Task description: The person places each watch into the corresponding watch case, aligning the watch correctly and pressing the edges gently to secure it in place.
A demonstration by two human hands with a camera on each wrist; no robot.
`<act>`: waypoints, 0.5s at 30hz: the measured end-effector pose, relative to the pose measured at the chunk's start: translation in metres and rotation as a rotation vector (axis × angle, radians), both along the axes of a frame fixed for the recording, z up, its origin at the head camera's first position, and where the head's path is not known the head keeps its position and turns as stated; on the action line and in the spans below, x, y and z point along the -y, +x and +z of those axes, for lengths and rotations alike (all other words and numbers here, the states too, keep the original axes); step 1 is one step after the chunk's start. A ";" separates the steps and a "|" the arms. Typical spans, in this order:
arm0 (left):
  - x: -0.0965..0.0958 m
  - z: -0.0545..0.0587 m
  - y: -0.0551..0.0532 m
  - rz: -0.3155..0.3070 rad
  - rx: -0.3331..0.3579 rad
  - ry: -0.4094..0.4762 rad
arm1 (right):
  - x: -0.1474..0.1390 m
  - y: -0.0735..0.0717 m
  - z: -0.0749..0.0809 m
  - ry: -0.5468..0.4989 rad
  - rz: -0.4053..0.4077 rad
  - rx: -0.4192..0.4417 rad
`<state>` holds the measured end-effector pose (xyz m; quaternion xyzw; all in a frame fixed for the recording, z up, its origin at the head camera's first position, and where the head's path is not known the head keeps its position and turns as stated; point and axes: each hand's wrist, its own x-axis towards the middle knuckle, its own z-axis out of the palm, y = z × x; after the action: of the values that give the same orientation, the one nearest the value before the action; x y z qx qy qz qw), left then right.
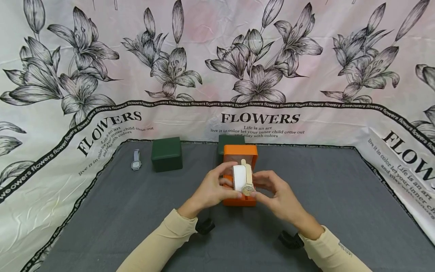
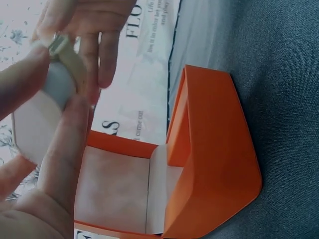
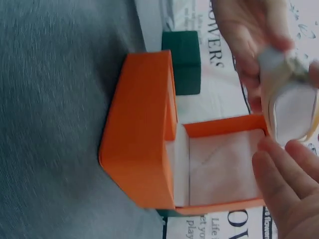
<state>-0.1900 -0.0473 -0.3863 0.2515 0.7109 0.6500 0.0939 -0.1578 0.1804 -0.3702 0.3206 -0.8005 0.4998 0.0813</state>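
Above an open orange box (image 1: 239,203), my left hand (image 1: 214,186) holds a white cushion (image 1: 239,176) between thumb and fingers. A wristwatch (image 1: 249,179) with a cream strap and a round dial lies over the cushion's right end. Seen from the right wrist, the strap (image 3: 269,99) loops around the cushion's white end (image 3: 294,112). My right hand (image 1: 280,192) pinches the watch, its thumb near the dial and its fingers at the far side. In the left wrist view the box's lid (image 2: 117,184) stands raised, with a pale lining.
A dark green box (image 1: 166,154) stands closed at the back left, with a pale-strapped watch (image 1: 136,160) lying left of it. Another green box (image 1: 231,140) is partly hidden behind the orange one. Grey cloth (image 1: 136,223) covers the table, before a flower-printed backdrop (image 1: 190,124).
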 end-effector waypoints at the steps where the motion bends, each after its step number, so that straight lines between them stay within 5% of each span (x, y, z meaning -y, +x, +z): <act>1: 0.001 0.001 0.000 -0.011 0.001 0.001 | -0.001 -0.001 0.000 0.016 -0.001 0.005; 7: 0.003 0.004 0.001 -0.058 0.009 -0.014 | -0.011 -0.009 -0.013 0.046 0.035 0.058; 15: 0.004 0.012 0.003 -0.082 0.011 -0.062 | -0.008 -0.004 -0.001 0.003 0.101 0.037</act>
<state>-0.1866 -0.0515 -0.3745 0.2737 0.7192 0.6248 0.1321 -0.1613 0.1883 -0.3711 0.3517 -0.7853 0.5079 0.0408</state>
